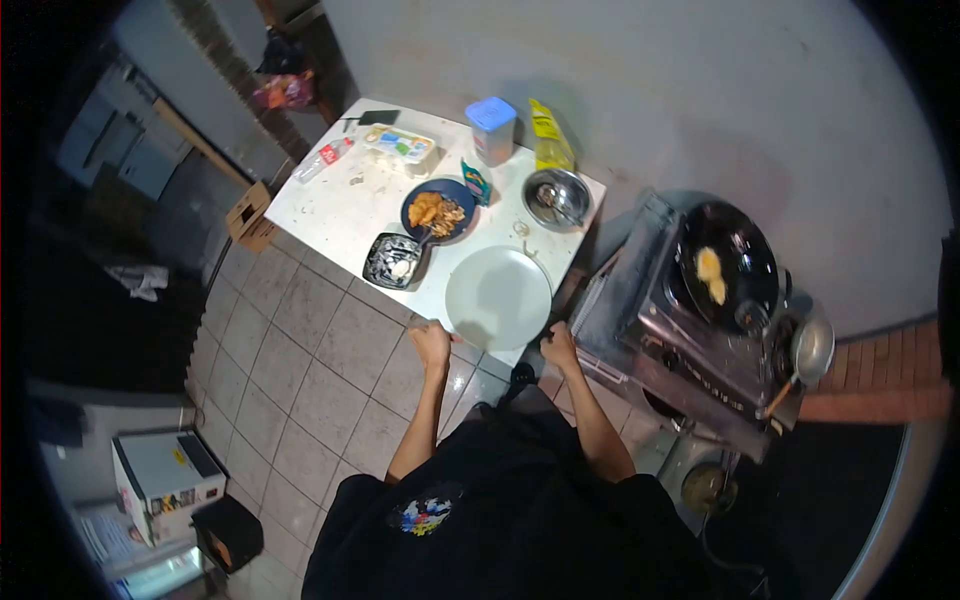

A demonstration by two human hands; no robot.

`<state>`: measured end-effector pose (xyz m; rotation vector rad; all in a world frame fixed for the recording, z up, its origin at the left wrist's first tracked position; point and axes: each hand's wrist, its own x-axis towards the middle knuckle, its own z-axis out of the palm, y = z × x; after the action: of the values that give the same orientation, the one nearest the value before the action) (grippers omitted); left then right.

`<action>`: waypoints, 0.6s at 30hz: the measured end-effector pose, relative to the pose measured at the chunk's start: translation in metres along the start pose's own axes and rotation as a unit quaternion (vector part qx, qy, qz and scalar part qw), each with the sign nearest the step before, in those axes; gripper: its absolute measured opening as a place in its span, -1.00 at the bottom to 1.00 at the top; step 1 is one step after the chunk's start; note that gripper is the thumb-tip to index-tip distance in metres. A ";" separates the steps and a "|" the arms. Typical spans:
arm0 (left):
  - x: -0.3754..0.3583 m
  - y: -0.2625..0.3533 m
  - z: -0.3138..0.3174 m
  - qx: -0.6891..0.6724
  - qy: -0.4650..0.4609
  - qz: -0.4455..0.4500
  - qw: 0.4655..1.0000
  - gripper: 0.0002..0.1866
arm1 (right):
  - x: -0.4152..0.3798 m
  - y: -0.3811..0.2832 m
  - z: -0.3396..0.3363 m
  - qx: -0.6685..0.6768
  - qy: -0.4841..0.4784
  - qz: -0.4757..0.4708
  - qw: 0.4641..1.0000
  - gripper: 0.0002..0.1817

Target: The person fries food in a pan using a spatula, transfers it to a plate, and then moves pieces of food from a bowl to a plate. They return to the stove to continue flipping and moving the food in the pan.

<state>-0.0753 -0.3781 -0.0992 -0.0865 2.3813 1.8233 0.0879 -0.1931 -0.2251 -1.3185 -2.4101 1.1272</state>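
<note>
My left hand [432,345] is closed at the near edge of the white table [325,215], just left of a large pale round plate [498,297]. On the plate's other side, my right hand [560,347] is curled closed by the table corner. Neither hand appears to touch the plate; what the fingers hold, if anything, is hidden. Behind the plate are a black square bowl [385,268] with white residue, a dark plate [412,222] of fried food with a utensil, and a metal bowl [540,212] with a spoon inside.
A blue-lidded tub [490,130], yellow pouch [550,140], green packet [475,182], egg-type carton [402,150] and plastic bottle [325,158] stand farther back. To the right, a stove [690,375] bears a black wok [745,265] with yellow food; a ladle [812,350] lies beside it.
</note>
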 end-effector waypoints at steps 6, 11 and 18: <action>0.024 -0.049 -0.021 0.039 -0.144 -0.130 0.980 -0.57 | 0.008 -0.049 -0.004 0.087 -0.149 0.171 0.970 -0.30; 0.032 -0.074 -0.007 0.090 -0.280 -0.244 0.924 -0.39 | 0.014 -0.022 0.022 0.220 -0.298 0.286 0.884 -0.45; 0.069 -0.106 0.007 0.082 -0.189 -0.151 0.967 -0.47 | 0.009 -0.029 0.042 0.308 -0.234 0.401 0.830 -0.56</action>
<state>-0.1289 -0.3960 -0.2121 -0.0718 2.1048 1.3624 0.0439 -0.2182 -0.2361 -1.9832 -1.3664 2.4126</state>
